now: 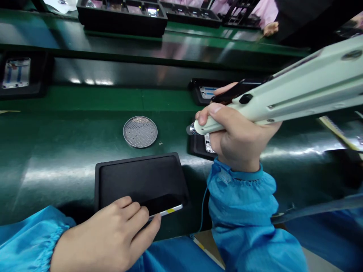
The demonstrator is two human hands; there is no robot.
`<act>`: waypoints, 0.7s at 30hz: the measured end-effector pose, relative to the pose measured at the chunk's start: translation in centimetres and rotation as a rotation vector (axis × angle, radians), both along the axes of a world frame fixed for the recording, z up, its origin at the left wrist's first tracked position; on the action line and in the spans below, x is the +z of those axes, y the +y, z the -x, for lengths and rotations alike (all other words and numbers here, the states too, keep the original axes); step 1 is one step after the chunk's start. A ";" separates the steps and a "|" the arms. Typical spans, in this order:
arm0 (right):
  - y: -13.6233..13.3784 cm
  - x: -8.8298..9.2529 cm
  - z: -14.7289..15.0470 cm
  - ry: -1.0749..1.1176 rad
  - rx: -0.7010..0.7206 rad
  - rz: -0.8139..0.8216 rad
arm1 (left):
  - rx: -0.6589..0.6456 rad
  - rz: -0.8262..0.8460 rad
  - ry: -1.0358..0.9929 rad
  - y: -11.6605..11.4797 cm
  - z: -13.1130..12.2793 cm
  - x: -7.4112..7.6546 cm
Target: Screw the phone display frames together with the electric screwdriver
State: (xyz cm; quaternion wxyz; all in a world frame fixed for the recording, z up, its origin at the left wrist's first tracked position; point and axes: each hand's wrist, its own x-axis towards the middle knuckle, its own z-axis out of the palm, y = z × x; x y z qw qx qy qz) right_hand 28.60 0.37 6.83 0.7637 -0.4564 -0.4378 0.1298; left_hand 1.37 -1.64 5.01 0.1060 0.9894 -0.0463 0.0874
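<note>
My left hand [109, 236] is closed on the near edge of a slim, phone-like device [167, 210] with a dark face and a silver side bearing a yellow mark. The device is tilted over a black rectangular tray [138, 175], and my fingers hide part of it. My right hand [238, 138] grips a pale green electric screwdriver [300, 90], its tip pointing left above the bench. Beside the tool, by my right fingers, is a dark glossy object [241, 90]; I cannot tell whether it is held too. A round perforated dish [140, 132] of tiny screws lies left of the screwdriver tip.
A few loose tiny bits [160, 143] lie beside the dish. Black trays with phone frames sit at the far left [17, 73] and behind my right hand [208, 90]. Beyond a raised ledge stands a black compartment box [121, 19]. Another person's hand [270, 29] shows at the back.
</note>
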 end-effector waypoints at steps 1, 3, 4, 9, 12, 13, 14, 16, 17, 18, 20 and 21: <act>0.0 0.0 0.0 -0.002 0.002 0.004 | -0.002 0.001 -0.002 0.0 -0.1 0.1; 0.1 -0.2 -0.1 -0.008 0.008 0.010 | 0.002 -0.004 -0.010 -0.1 -0.2 0.2; 0.1 -0.2 -0.1 -0.009 0.010 0.007 | 0.003 -0.006 -0.014 -0.1 -0.3 0.2; 0.0 -0.2 -0.1 -0.002 0.006 -0.005 | 0.009 -0.010 -0.031 0.0 -0.3 0.2; 0.0 -0.2 -0.1 -0.026 -0.016 0.020 | 0.012 -0.006 -0.025 0.0 -0.2 0.0; 0.0 -0.1 -0.1 -0.035 -0.025 0.022 | 0.012 0.001 -0.021 0.0 -0.2 0.0; 0.0 -0.1 -0.1 -0.040 -0.030 0.024 | 0.012 0.008 -0.015 0.1 -0.2 0.0; 0.0 -0.2 -0.1 -0.038 -0.024 0.028 | 0.017 0.017 -0.006 0.1 -0.2 -0.1; 0.0 -0.2 -0.1 -0.037 -0.018 0.032 | 0.020 0.017 -0.002 0.1 -0.2 -0.1; 0.0 -0.1 -0.1 -0.033 -0.012 0.036 | 0.022 0.013 0.001 0.1 -0.2 0.0; 0.0 -0.1 0.0 -0.019 -0.005 0.032 | 0.025 0.004 0.000 0.1 -0.2 0.0; 0.0 -0.1 0.0 -0.010 -0.005 0.025 | 0.026 0.002 -0.002 0.2 -0.2 0.0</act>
